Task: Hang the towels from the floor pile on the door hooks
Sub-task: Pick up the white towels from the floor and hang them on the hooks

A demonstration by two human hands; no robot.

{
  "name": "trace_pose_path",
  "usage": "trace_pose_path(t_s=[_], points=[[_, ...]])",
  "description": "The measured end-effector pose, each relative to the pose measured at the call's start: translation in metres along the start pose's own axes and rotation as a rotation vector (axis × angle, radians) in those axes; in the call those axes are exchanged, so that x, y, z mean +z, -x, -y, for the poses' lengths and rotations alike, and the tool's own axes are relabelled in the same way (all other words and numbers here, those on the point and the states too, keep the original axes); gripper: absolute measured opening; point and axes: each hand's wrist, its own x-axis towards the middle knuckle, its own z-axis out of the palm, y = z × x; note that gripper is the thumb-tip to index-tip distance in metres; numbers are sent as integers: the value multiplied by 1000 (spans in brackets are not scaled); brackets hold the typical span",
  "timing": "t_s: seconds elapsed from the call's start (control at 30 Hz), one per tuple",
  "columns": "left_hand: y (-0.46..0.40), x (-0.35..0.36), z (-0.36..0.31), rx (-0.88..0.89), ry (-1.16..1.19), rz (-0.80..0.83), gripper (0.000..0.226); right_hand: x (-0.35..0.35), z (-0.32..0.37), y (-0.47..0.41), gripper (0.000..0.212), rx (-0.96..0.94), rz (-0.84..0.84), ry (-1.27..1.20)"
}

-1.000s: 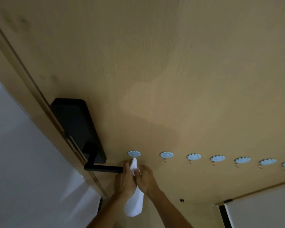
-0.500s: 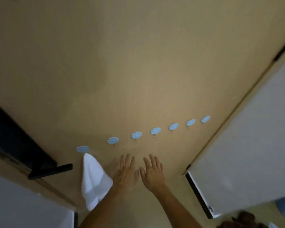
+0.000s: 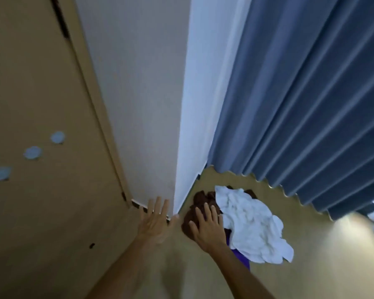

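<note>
Down on the floor (image 3: pixel 324 244), near the corner where the white wall (image 3: pixel 138 93) meets the blue curtain (image 3: pixel 300 93), lies the pile of towels. No writing or label can be read on anything. On top is a crumpled white towel (image 3: pixel 253 225); its long side runs from the corner end, close to the curtain hem, toward the person. Under it and to its left is a dark brown towel (image 3: pixel 201 201), bunched up with no clear direction. A small strip of purple cloth (image 3: pixel 240 256) shows at the near edge of the white one.

The right hand (image 3: pixel 207 227) is stretched out over the brown towel with the fingers (image 3: pixel 206 209) straight and spread, gripping nothing; whether the palm touches the cloth cannot be told. The white towel is just beside this hand, on its right. The left hand (image 3: pixel 154 221) is also open, with fingers spread, in front of the bottom of the wall, and it holds nothing.

On the left stands the wooden door (image 3: pixel 41 83) with three pale blue round hooks (image 3: pixel 32 152) in a slanted row, well apart from the pile.
</note>
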Motion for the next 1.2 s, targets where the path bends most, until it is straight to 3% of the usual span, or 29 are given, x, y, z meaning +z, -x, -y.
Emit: trace_pose_path(t_s=[0.13,0.33,0.43,0.9,1.2], points=[[-14,27,-92,138,-51,117,69,4,-90,25,59,195,1,-30],[-39,52,-184,329,-136,213,69,2,-170,32,60,379,-16,-60],[-63,69,-215,366,-152,283,68,13,-206,15,59,405,95,-102],[-234,170,-280,324,-233,519,66,52,-327,-128,56,465,358,-119],[-328,260,-297,334,-210,544,66,155,-384,-238,56,400,499,-180]])
